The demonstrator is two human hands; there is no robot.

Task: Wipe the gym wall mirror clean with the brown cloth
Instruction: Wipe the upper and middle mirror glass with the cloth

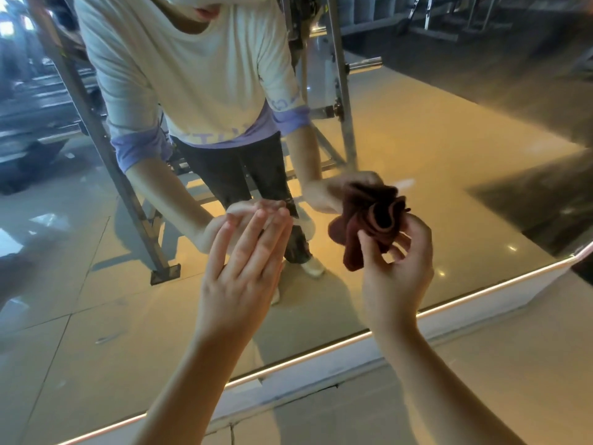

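Two bare forearms reach up from the near edge over a pale tiled floor [497, 374]. Just past the floor runs the low white base [337, 358] of the wall, and along its top a thin lit strip [288, 361] marks the lower edge of the mirror [433, 149]. The left hand [244, 271] is raised with its back to the camera, fingers straight and close together, holding nothing. Its fingertips come right up to their own reflection, so they are at the glass or just off it; which of the two cannot be told. To its right, and apart from it, the right hand [398, 268] holds the brown cloth [369, 216], thumb and curled fingers pinching its lower part in a narrow grip. The cloth is dark reddish brown, bunched into loose folds that fan out above the fingers, and it sits close in front of the mirror, slightly farther right than the middle of the view; whether it touches the glass is unclear. In the mirror beyond, the person's reflection [192, 75] shows a white top with purple cuffs and dark trousers, with both hands and the cloth mirrored. Behind it, slanted metal frame bars [112, 162] stand on a shiny floor, with dim gym equipment at the far left and far right.
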